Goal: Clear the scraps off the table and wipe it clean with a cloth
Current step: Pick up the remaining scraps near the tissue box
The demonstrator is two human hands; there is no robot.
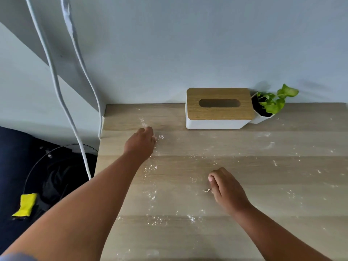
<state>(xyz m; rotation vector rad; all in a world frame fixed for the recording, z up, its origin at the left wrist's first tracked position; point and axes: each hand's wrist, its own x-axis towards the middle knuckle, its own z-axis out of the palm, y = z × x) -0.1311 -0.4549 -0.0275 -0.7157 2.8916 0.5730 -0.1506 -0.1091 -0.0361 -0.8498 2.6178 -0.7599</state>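
Head view: white scraps (153, 221) dust the wooden table (282, 213). Left hand (140, 143) reaches far-left, fingers curled down onto crumbs; whether it holds any cannot be told. Right hand (227, 189), near centre, pinches a thin scrap (207, 190). A yellow cloth (25, 205) lies off the table, left.

Soft, even daylight is spread over the table (244, 185), pretty dim overall. A faint shadow is thrown on the wall (188, 44) behind the plant (273, 102). Straight lines get bent near the frame edges (wide-angle lens). Slight softness is seen throughout; no harsh glare is picked up.
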